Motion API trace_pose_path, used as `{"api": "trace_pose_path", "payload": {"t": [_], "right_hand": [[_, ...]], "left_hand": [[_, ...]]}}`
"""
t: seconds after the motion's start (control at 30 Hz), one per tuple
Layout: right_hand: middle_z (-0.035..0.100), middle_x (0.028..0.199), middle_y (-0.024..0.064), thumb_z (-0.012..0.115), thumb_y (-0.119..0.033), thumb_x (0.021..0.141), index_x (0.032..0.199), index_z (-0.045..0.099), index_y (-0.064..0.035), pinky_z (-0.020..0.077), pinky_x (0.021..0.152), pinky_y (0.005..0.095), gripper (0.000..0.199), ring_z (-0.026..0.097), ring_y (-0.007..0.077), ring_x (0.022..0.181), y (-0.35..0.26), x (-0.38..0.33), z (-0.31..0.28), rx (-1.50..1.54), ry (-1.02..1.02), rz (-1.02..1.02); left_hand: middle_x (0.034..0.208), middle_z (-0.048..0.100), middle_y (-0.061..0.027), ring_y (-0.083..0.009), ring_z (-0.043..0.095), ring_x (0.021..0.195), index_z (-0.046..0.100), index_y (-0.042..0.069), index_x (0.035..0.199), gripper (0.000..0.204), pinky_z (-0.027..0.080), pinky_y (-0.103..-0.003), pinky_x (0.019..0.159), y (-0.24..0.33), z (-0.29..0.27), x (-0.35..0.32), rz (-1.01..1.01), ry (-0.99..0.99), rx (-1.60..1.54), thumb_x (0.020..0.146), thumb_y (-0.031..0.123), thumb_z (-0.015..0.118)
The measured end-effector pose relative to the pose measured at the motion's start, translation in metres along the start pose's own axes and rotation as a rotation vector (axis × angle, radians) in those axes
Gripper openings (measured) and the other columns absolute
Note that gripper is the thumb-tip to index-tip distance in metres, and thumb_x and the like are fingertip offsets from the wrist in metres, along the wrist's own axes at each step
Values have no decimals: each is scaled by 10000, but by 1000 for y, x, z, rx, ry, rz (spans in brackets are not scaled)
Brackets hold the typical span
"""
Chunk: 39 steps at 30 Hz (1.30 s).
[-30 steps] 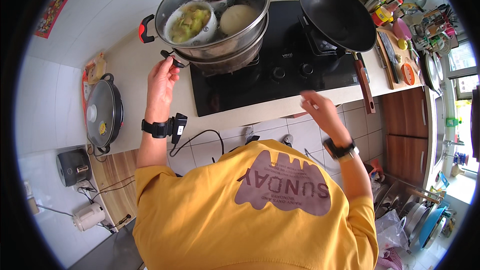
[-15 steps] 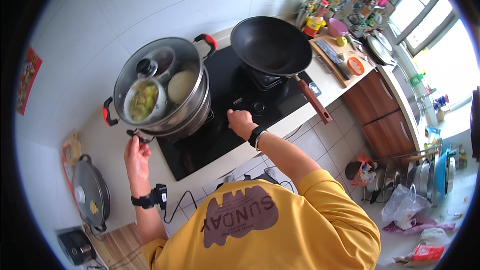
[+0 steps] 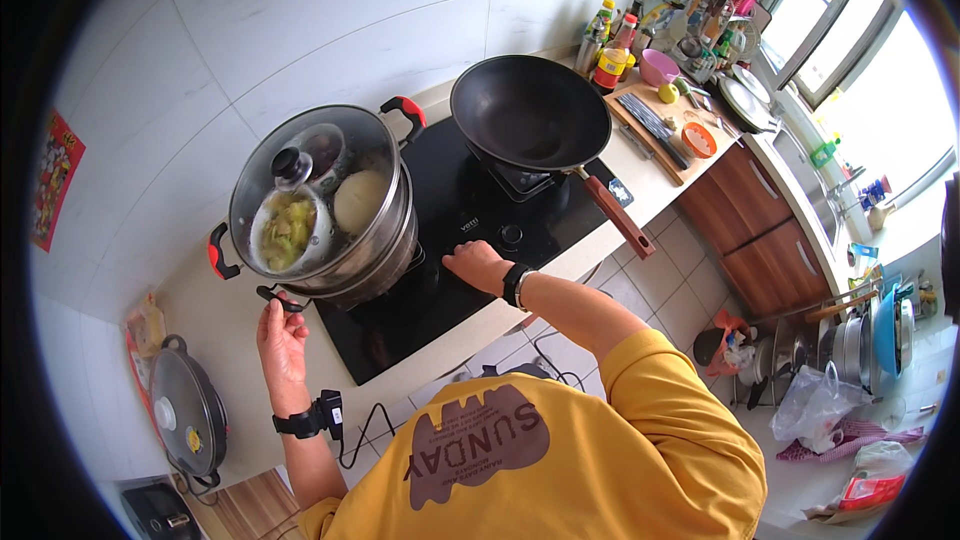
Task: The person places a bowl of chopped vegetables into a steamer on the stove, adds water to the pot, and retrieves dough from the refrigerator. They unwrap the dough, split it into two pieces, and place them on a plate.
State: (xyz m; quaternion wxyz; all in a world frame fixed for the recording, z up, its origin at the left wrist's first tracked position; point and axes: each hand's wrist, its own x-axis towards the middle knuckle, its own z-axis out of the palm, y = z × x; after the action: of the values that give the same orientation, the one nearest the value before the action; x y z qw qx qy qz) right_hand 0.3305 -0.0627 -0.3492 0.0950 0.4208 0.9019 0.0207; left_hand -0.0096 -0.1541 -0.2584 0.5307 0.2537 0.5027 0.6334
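On the left of the black gas stove stands a steel steamer pot under a glass lid. Through the glass show a bowl of green and yellow food, a second bowl, and a round pale bun-like piece. My left hand has its thumb and fingers closed at the black handle low on the pot's near side. Fingers curled, my right hand rests at the stove's front panel, left of a round knob. Whatever its fingertips hold is hidden.
A black wok sits on the right burner, its wooden handle jutting past the counter edge. Beyond it are bottles and a cutting board with a knife. A lidded black pan stands left.
The whole view has shifted slightly. Both hands stay in the same places, the left at the pot handle and the right at the stove panel.
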Motion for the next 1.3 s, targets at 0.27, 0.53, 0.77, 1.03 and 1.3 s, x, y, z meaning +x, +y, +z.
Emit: {"api": "trace_pose_path", "payload": {"t": [0.27, 0.53, 0.77, 1.03, 1.3], "right_hand": [[665, 839, 101, 562, -124, 811, 858, 634, -114, 537, 659, 345, 86, 666, 248, 834, 6, -3, 4, 6, 75, -55], [606, 917, 86, 656, -120, 772, 1016, 542, -114, 529, 675, 336, 270, 637, 251, 851, 7, 5, 16, -92, 39, -90], [609, 863, 75, 588, -86, 812, 982, 553, -121, 535, 641, 330, 177, 645, 240, 810, 6, 5, 18, -129, 62, -93], [608, 851, 72, 573, -89, 817, 961, 554, -127, 537, 616, 334, 150, 646, 240, 795, 6, 5, 24, -130, 109, -81], [597, 865, 58, 572, -104, 813, 964, 559, -154, 530, 606, 314, 159, 643, 220, 790, 5, 2, 25, -172, 136, -63]], "left_hand": [[876, 640, -8, -79, 574, 714, 625, 68, 1073, 247, 439, -217, 595, -3, 1, 1, -4, -34, -62, 907, 250, 633], [842, 657, 15, -83, 601, 686, 643, 90, 1014, 228, 457, -233, 593, -1, 1, -1, -36, -24, -3, 905, 290, 632], [872, 663, -4, -84, 600, 701, 647, 93, 999, 246, 453, -224, 583, 0, 3, -1, -24, -50, -4, 894, 315, 644], [868, 647, 8, -87, 587, 698, 657, 86, 1003, 246, 447, -221, 590, -3, -1, 2, -36, -60, -14, 898, 308, 639], [865, 648, 6, -76, 592, 703, 653, 81, 1007, 261, 457, -214, 591, -4, -3, 4, -50, -82, -7, 892, 315, 646]]}}
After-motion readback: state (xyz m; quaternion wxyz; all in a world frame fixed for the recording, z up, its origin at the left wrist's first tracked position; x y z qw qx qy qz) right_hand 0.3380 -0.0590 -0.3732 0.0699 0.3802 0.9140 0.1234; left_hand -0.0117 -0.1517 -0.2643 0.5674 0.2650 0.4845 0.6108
